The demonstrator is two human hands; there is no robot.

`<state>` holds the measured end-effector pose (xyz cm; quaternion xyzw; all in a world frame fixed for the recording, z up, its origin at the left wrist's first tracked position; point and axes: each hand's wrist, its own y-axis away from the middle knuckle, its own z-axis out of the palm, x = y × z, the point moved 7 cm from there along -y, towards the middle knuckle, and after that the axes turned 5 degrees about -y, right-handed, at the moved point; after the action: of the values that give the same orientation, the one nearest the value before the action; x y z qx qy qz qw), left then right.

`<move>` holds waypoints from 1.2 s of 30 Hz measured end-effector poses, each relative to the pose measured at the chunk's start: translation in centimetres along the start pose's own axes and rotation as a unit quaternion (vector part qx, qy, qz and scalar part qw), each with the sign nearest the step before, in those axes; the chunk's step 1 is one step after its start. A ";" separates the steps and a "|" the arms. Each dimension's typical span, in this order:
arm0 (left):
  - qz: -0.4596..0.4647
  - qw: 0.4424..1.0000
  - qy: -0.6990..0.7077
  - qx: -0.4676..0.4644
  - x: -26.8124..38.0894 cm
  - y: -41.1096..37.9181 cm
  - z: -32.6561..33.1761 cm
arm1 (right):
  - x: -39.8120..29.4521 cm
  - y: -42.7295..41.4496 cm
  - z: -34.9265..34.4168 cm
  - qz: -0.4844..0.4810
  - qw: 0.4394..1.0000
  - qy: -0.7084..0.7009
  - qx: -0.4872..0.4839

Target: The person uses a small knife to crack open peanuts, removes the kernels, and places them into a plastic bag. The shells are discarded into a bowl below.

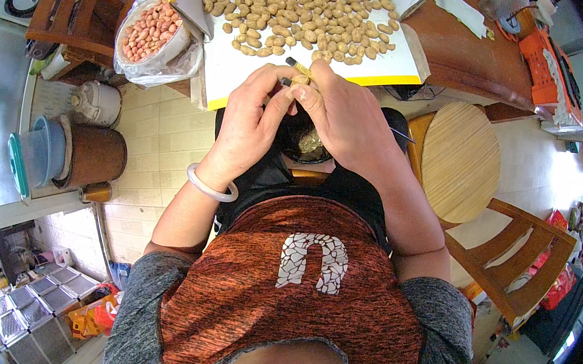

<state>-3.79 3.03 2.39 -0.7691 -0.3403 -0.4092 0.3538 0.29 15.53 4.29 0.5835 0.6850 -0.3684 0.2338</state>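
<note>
My right hand point(340, 114) grips a small two-pronged tool point(299, 66) with black tips and yellowish arms. A peanut in its shell point(301, 79) appears to sit between the prongs. My left hand point(256, 112), with a pale bangle point(212, 186) on its wrist, has its thumb and fingertips closed in at the peanut and the nearer black tip; the fingers partly hide the contact. Below both hands, a dark container point(287, 146) at my lap holds pale bits, perhaps shells. Just ahead, many unshelled peanuts point(285, 12) lie spread on a white, yellow-edged board point(239, 74).
A plastic-lined tub point(180, 40) of shelled pink peanuts stands at the board's left. To my right are a round wooden stool point(460, 162) and a wooden chair point(511, 258). A brown bucket point(95, 155) stands at left. An orange basket point(548, 71) sits at the far right table end.
</note>
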 end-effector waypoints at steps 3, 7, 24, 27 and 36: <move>0.008 1.000 -0.017 -0.001 0.0 0.0 0.0 | -0.1 0.0 0.0 0.024 0.999 -0.019 -0.011; -0.015 1.000 0.003 0.003 -0.5 0.0 0.1 | 0.1 -0.1 0.2 0.047 0.998 -0.026 -0.014; -0.058 0.993 0.100 0.024 -1.3 0.2 0.3 | 0.9 0.0 1.0 0.050 0.997 -0.057 0.022; -0.091 0.982 0.165 0.013 -2.0 0.1 0.9 | 0.7 0.1 0.0 0.030 0.976 -0.205 0.072; -0.124 0.942 0.305 -0.066 -2.8 -0.2 2.7 | 0.8 -0.4 0.2 0.065 0.963 -0.257 0.039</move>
<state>-4.17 4.67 -1.12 -0.5810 -0.2806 -0.6865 0.3353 -0.31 15.92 3.66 0.5211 0.5475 -0.5163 0.4026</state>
